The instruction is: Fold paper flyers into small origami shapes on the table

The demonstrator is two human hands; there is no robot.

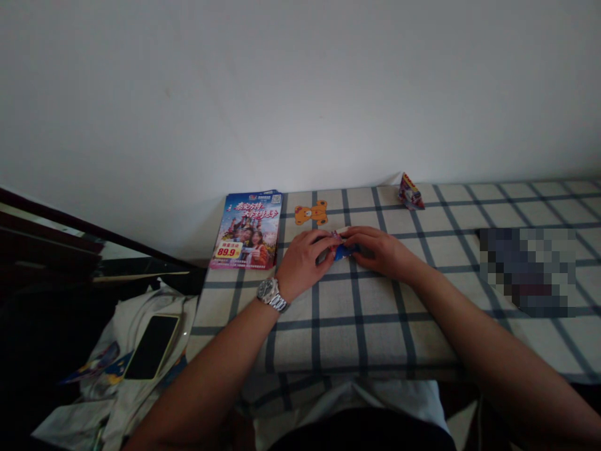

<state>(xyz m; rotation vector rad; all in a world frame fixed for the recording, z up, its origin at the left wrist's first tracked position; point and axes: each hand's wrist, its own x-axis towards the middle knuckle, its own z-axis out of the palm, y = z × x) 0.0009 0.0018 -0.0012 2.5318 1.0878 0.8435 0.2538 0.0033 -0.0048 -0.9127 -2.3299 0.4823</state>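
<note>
My left hand (304, 260), with a metal watch on its wrist, and my right hand (381, 250) meet over a small folded piece of coloured paper (341, 248) on the checked tablecloth (357, 326). Fingers of both hands press down on the paper and pinch its edges, so most of it is hidden. A stack of colourful flyers (247, 229) lies to the left of my left hand. A folded paper triangle (410, 192) stands at the back near the wall.
An orange bear-shaped cutout (312, 213) lies behind my hands. A blurred dark patch (528, 269) sits on the right of the table. Left of the table, a phone (151, 346) rests on a white heap. The wall runs right behind the table.
</note>
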